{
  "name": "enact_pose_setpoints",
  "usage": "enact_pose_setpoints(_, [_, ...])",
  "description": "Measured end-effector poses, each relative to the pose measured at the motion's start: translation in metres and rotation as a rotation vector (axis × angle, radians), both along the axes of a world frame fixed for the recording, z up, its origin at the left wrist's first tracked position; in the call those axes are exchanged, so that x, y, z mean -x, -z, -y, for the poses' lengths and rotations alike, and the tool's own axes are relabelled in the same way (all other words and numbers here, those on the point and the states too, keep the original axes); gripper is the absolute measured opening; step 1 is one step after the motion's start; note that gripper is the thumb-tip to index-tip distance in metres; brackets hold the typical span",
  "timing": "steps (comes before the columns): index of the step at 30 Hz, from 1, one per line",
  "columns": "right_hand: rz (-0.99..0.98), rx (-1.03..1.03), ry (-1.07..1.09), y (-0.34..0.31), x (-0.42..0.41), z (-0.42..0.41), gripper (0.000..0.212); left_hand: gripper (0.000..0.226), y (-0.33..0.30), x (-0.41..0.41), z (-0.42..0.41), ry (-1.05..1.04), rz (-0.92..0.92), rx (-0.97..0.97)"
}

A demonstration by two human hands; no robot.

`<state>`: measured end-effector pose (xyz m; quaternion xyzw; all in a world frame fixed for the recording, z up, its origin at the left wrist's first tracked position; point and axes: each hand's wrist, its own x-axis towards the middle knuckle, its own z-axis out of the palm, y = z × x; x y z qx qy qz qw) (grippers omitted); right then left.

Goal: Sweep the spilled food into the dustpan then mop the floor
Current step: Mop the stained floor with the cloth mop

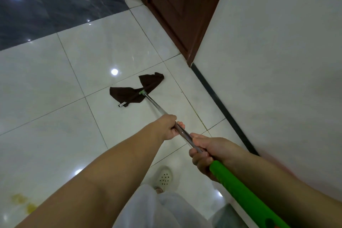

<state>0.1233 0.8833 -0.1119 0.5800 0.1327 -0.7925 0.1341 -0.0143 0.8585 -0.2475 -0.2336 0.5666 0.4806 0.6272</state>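
Observation:
A mop with a dark brown cloth head (137, 89) lies flat on the white tiled floor (55, 83) ahead of me. Its metal shaft (155, 105) runs back toward me and ends in a green grip (238, 192). My left hand (167, 127) is closed around the metal shaft. Just behind it, my right hand (205, 153) grips the shaft where the green grip begins. A yellowish stain (24, 202) marks the tile at the lower left, away from the mop head. No dustpan is in view.
A white wall (277, 61) with a black skirting strip (222, 109) runs along the right. A dark red-brown door (181, 5) stands at the top. Dark glossy flooring (46, 2) fills the upper left. My white shoe (164, 177) and light trousers show below.

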Motion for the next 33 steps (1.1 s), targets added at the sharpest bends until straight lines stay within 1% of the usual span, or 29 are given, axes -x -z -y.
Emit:
enact_pose_setpoints(5, [0.067, -0.05, 0.044, -0.022, -0.03, -0.003, 0.015, 0.019, -0.002, -0.035, -0.012, 0.099, 0.058, -0.028])
enact_pose_setpoints(7, [0.073, -0.067, 0.028, -0.027, -0.034, -0.004, 0.013, 0.022, -0.003, -0.041, -0.014, 0.09, 0.07, -0.036])
enact_pose_setpoints(9, [0.069, -0.086, -0.003, -0.03, -0.031, -0.004, 0.018, 0.022, -0.003, -0.04, -0.014, 0.061, 0.077, -0.038])
enact_pose_setpoints(11, [0.07, -0.104, -0.044, -0.032, -0.021, -0.004, 0.024, 0.019, -0.003, -0.034, -0.013, 0.036, 0.076, -0.034])
enact_pose_setpoints(13, [0.065, -0.112, -0.085, -0.034, -0.007, -0.007, 0.026, 0.014, -0.005, -0.023, -0.014, 0.015, 0.07, -0.038])
enact_pose_setpoints(15, [0.065, -0.12, -0.132, -0.036, 0.01, -0.013, 0.026, 0.012, -0.009, -0.009, -0.018, -0.017, 0.063, -0.053])
enact_pose_setpoints(18, [0.066, -0.129, -0.188, -0.038, 0.041, -0.025, 0.027, 0.026, -0.008, 0.019, -0.026, -0.065, 0.035, -0.062])
enact_pose_setpoints(20, [0.062, -0.132, -0.209, -0.037, 0.065, -0.034, 0.028, 0.03, -0.007, 0.042, -0.032, -0.09, 0.029, -0.064])
enact_pose_setpoints(23, [0.061, -0.134, -0.241, -0.034, 0.104, -0.048, 0.027, 0.027, -0.007, 0.08, -0.043, -0.127, 0.014, -0.05])
enact_pose_setpoints(27, [0.059, -0.128, -0.303, -0.031, 0.159, -0.07, 0.026, 0.012, -0.011, 0.134, -0.057, -0.186, 0.004, -0.029])
enact_pose_setpoints(29, [0.046, -0.12, -0.343, -0.029, 0.188, -0.081, 0.025, 0.009, -0.01, 0.163, -0.063, -0.205, 0.002, -0.028])
enact_pose_setpoints(31, [0.04, -0.122, -0.379, -0.027, 0.216, -0.089, 0.025, 0.008, -0.008, 0.192, -0.068, -0.234, 0.008, -0.022])
enact_pose_setpoints(33, [0.046, -0.136, -0.418, -0.025, 0.244, -0.095, 0.025, 0.015, -0.006, 0.22, -0.071, -0.255, 0.01, -0.019])
